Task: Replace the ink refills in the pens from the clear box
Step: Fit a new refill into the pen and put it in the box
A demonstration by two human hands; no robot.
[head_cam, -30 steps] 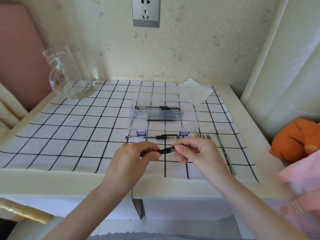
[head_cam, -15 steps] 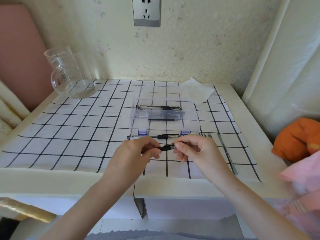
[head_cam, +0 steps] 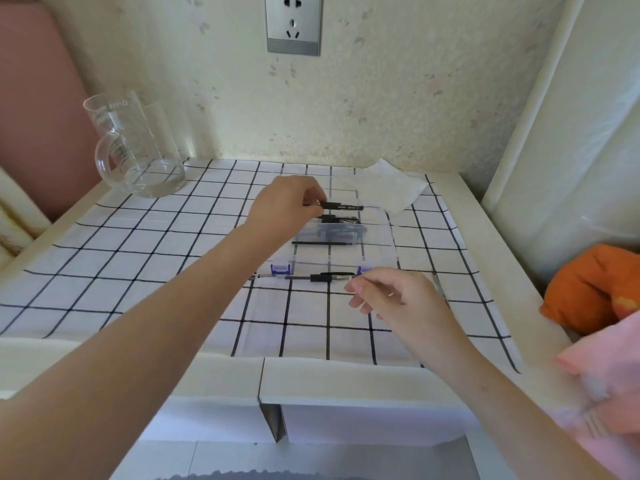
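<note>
Left hand (head_cam: 289,202) grips a black plastic pen (head_cam: 341,206) above the far edge of the clear plastic box (head_cam: 379,252).

The left hand reaches across the white cloth with black grid lines (head_cam: 138,258) and pinches the pen's left end between thumb and fingertips, so the pen lies level and points right. The right hand (head_cam: 391,292) hovers just in front of the box's right purple latch (head_cam: 363,270) with its fingers loosely curled. Its thumb and forefinger are close together, but I cannot tell whether they pinch anything. Inside the box lie dark pens (head_cam: 332,233) and a thin black ink refill (head_cam: 325,242). A second clear-barrelled pen with a black clip (head_cam: 311,277) lies on the cloth, touching the box's front wall. A clear glass jug (head_cam: 135,147) stands at the far left corner. A crumpled white tissue (head_cam: 391,188) lies behind the box.
</note>
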